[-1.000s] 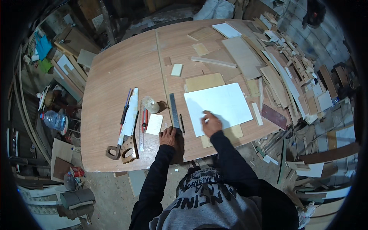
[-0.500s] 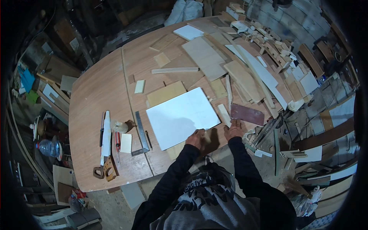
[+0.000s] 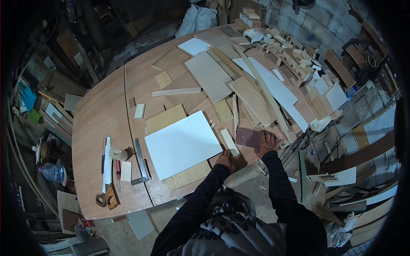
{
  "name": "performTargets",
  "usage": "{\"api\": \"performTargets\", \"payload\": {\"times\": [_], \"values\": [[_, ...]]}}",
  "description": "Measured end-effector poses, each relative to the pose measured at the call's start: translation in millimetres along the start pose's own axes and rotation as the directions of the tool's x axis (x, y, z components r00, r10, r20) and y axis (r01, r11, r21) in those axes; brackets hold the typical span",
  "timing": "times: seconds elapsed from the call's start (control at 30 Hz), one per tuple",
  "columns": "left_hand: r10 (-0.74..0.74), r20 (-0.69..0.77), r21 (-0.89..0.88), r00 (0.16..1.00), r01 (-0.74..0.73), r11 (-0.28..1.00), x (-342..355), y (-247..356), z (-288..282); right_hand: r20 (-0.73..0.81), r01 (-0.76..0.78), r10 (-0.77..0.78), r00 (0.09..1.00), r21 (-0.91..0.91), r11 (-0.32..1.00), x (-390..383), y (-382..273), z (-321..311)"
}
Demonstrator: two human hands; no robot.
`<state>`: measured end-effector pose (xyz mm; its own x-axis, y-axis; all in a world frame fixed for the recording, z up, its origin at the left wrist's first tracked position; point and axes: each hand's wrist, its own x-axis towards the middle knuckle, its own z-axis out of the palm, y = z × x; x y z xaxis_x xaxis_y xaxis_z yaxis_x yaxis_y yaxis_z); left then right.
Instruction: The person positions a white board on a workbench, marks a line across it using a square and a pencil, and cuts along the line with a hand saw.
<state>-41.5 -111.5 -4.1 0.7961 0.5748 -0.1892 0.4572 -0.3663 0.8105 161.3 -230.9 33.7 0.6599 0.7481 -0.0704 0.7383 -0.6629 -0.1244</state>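
My left hand is curled beside the near end of a narrow pale strip; what its fingertips hold, if anything, is unclear. My right hand rests with fingers apart on the right part of a maroon board. Left of both hands lies a white sheet over yellowish boards. A metal square lies left of the sheet, with a slim dark stick beside it.
Handsaws, a red knife and a jar occupy the table's left half. Loose boards and stacked offcuts cover the far right. Scrap wood lines both sides.
Both hands have shifted rightward, from the square and the white sheet to the pale strip and the maroon board. The view has swung toward the right of the table.
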Motion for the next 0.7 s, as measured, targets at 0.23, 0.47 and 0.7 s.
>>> {"api": "performTargets", "payload": {"times": [0.23,0.47,0.7], "values": [[-0.023,-0.040,0.081,0.999,0.026,0.996,-8,-7,4,0.312,-0.124,0.121,0.942,-0.011,0.992,-10,-12,-44],[-0.033,0.016,-0.304,0.999,0.036,0.952,-15,31,5,0.076,-0.102,0.068,0.995,0.772,0.627,-50,1,-38],[-0.095,0.090,-0.637,0.991,0.131,0.760,-35,56,-22,0.076,-0.055,-0.009,0.997,0.793,0.607,-35,-71,-16]]}}
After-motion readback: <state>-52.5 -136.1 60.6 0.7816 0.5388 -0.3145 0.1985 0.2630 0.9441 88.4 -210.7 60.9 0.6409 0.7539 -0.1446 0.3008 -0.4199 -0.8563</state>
